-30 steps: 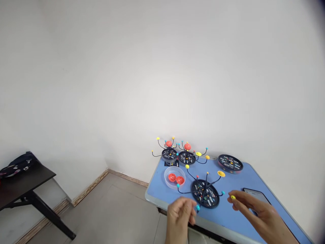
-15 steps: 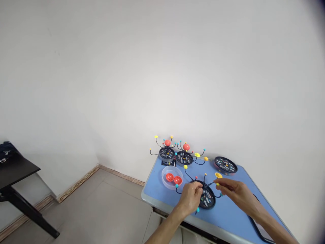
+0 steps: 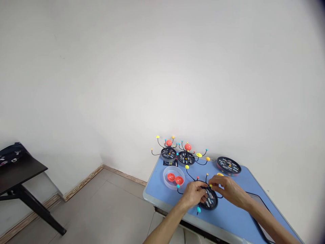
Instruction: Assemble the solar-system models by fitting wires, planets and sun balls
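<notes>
A solar system model (image 3: 209,200) with a round black printed base and curved black arms tipped with coloured balls lies near the table's front. My left hand (image 3: 195,194) is closed on the middle of it, its fingers wrapped about the hub, which they hide. Close beside it, my right hand (image 3: 227,189) pinches a small yellow ball (image 3: 211,186) just above the base's back edge. The rod under that ball is mostly hidden by my fingers. Blue (image 3: 199,210) and yellow (image 3: 187,167) balls stand out on arms around the base.
Two more models with red centre balls (image 3: 169,143) stand at the back of the blue table (image 3: 154,183). A clear round tray (image 3: 166,184) holds two red half-shells (image 3: 179,180). Another black disc (image 3: 229,165) lies back right. A black-edged tablet-like object (image 3: 264,234) is under my right forearm.
My right hand has moved left with the small yellow ball, in toward the model's hub and my left hand. My left hand stays on the hub. The view has shifted slightly.
</notes>
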{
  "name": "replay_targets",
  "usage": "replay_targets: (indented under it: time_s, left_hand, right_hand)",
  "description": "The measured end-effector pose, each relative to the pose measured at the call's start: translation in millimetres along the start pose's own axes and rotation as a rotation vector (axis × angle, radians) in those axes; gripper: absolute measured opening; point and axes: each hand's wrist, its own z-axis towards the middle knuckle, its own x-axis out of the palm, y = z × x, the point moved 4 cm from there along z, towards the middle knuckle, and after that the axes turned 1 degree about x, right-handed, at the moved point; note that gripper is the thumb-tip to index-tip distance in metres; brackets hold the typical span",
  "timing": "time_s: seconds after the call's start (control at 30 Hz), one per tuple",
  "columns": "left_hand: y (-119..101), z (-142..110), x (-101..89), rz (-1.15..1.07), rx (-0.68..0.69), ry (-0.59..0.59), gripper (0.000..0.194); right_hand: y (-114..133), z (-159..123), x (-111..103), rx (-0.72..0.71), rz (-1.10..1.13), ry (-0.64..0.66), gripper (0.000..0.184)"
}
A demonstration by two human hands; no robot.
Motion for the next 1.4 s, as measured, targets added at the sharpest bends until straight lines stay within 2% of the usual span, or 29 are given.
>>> replay_targets:
  time_s: [0.23,0.43,0.67,0.87,1.4]
  left_hand:
    - [-0.2,-0.2,2.1,-0.061,0.013,0.026,0.03]
    - [-2.8,5.9,7.5,-0.026,0.02,0.07,0.036]
    - [1.7,10.3,10.8,0.016,0.016,0.096,0.033]
    - [4.0,13.0,12.7,0.01,0.028,0.094,0.026]
    - [6.7,16.0,16.6,-0.071,0.031,0.098,0.023]
  right_hand:
    - [-14.8,1.5,4.0,0.042,0.053,0.025,0.024]
    - [-34.0,-0.1,0.9,0.109,0.098,0.002,0.028]
    - [-44.0,1.5,5.6,0.121,0.186,0.075,0.034]
    - [-42.3,3.6,10.9,0.113,0.165,0.125,0.029]
    - [-21.4,5.6,9.1,0.016,-0.045,0.126,0.023]
